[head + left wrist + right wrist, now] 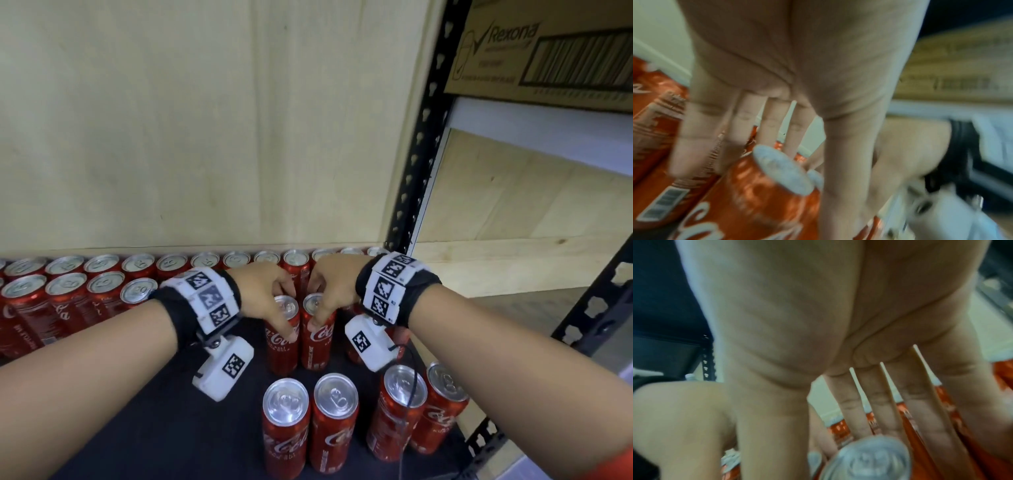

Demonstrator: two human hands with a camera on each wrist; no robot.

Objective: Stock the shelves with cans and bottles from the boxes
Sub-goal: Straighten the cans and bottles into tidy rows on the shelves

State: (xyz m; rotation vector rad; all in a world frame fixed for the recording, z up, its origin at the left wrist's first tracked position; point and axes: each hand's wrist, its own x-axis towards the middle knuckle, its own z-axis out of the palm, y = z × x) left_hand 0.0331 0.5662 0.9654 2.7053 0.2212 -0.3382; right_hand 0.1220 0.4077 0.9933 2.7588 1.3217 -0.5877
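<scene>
- Two upright red cola cans, the left can and the right can, stand touching mid-shelf, ahead of four cans at the front edge.
- Left hand: fingers curled round the left can's top.
- Right hand: fingers curled round the right can's top.
- Both wrists arch downward from above.
</scene>
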